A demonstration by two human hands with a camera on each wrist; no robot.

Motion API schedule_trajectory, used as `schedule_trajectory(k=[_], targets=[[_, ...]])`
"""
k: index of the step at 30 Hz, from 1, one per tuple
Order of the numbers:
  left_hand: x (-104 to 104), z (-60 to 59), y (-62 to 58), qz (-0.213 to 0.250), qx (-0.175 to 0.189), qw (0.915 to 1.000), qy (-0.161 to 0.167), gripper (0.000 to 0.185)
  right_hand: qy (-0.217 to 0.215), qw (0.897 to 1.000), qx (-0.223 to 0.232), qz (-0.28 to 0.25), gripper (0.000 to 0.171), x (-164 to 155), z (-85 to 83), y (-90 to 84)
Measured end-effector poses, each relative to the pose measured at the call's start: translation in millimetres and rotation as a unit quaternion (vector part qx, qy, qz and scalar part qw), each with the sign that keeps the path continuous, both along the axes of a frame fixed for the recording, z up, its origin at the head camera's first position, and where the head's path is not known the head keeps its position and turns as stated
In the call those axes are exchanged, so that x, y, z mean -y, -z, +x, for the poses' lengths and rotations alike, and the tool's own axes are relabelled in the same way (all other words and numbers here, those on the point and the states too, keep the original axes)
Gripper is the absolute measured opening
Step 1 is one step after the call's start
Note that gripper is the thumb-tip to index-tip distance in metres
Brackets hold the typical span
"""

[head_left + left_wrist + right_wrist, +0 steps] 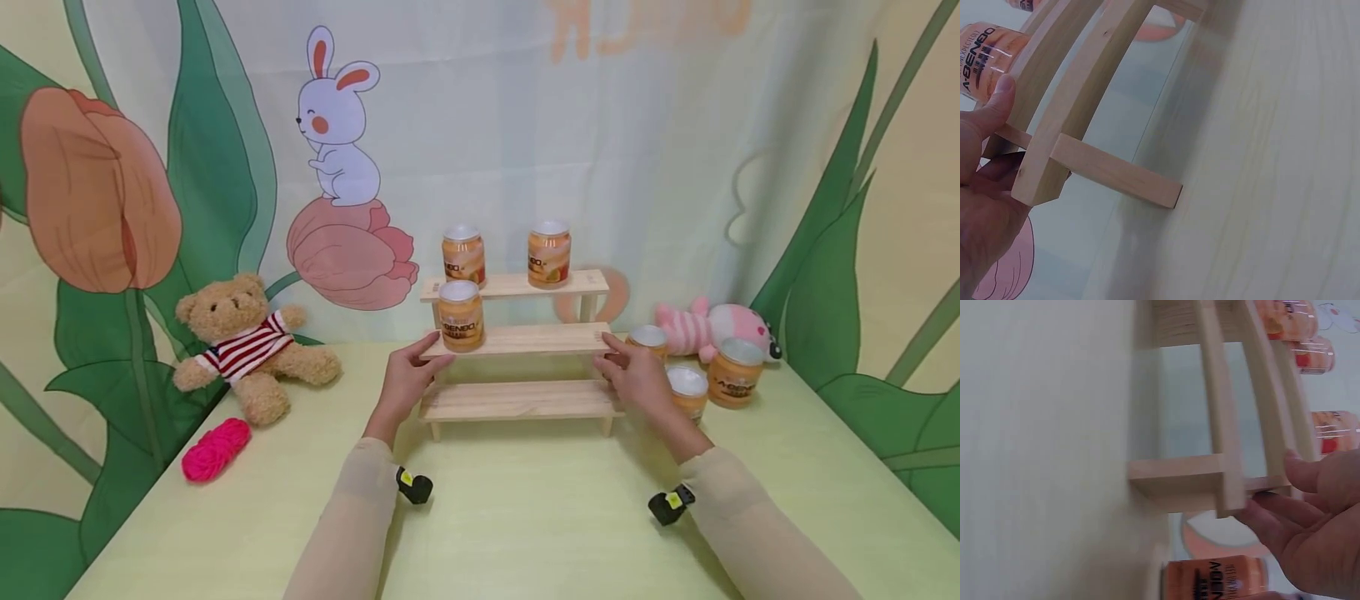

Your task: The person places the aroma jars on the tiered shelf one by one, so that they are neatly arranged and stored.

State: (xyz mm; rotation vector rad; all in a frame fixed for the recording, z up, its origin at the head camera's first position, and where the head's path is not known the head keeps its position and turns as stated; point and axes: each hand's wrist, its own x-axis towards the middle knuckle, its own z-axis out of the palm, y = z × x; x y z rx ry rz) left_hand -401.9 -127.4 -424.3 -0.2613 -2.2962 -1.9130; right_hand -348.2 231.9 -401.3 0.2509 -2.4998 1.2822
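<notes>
A three-tier wooden display stand [517, 400] stands mid-table, its middle shelf between both hands. My left hand [408, 379] grips that shelf's left end, thumb close to an orange jar [461, 317] on the same tier. In the left wrist view, the left thumb [1000, 100] lies along the shelf with the fingers beneath. At the right end, my right hand [637, 379] grips the shelf, the thumb [1300, 472] above and fingers curled under it. On the top tier sit two more jars, a left one [463, 257] and a right one [549, 255].
Right of the stand, three jars stand on the table: one behind the hand [647, 340], one partly covered by it [688, 392], one farther right [735, 373]. A pink plush toy [712, 329] lies behind them. At left are a teddy bear [251, 346] and pink yarn [216, 450].
</notes>
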Motion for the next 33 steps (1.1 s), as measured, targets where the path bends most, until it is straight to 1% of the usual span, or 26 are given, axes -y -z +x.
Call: schedule_trajectory(k=[4, 7, 9, 12, 14, 16, 18, 21, 23, 28, 31, 33], targets=[[0, -0.7, 1.8, 0.000, 0.000, 1.0000, -0.002, 0.059, -0.041, 0.997, 0.026, 0.052, 0.060, -9, 7.6, -15.5], [1, 0.2, 2.5, 0.005, 0.001, 1.0000, -0.003, 0.059, -0.072, 0.992, 0.046, 0.089, 0.061, -20, 10.5, -25.3], [0, 1.0, 2.8, 0.009, 0.002, 0.9999, -0.004, 0.057, -0.111, 0.987, 0.058, 0.099, 0.059, -29, 11.4, -30.2], [0, 1.9, 3.2, 0.013, 0.002, 0.9999, -0.004, 0.055, -0.173, 0.976, 0.075, 0.107, 0.055, -44, 13.0, -37.3], [0, 2.0, 3.0, 0.014, 0.000, 0.9999, -0.003, 0.055, -0.197, 0.970, 0.081, 0.114, 0.054, -52, 14.5, -42.2], [0, 2.1, 2.6, 0.014, 0.000, 0.9999, -0.004, 0.055, -0.194, 0.970, 0.087, 0.118, 0.055, -60, 17.2, -47.8], [0, 2.2, 2.1, 0.015, 0.003, 0.9999, -0.006, 0.055, -0.183, 0.972, 0.095, 0.108, 0.055, -65, 21.3, -53.7], [1, 2.1, 1.2, 0.018, 0.007, 0.9998, -0.008, 0.056, -0.167, 0.976, 0.095, 0.099, 0.056, -74, 25.9, -60.4], [1, 2.0, 0.9, 0.019, 0.007, 0.9998, -0.007, 0.056, -0.156, 0.978, 0.087, 0.106, 0.056, -81, 27.5, -63.0], [0, 1.9, 0.6, 0.018, -0.003, 0.9998, 0.000, 0.055, -0.123, 0.982, 0.048, 0.135, 0.056, -99, 28.2, -66.7], [-1, 2.2, 0.5, 0.018, -0.005, 0.9998, 0.001, 0.056, -0.103, 0.985, 0.037, 0.135, 0.055, -110, 29.1, -68.6], [-1, 2.3, 0.3, 0.018, -0.005, 0.9998, -0.001, 0.056, -0.086, 0.986, 0.038, 0.135, 0.056, -116, 29.4, -69.6]])
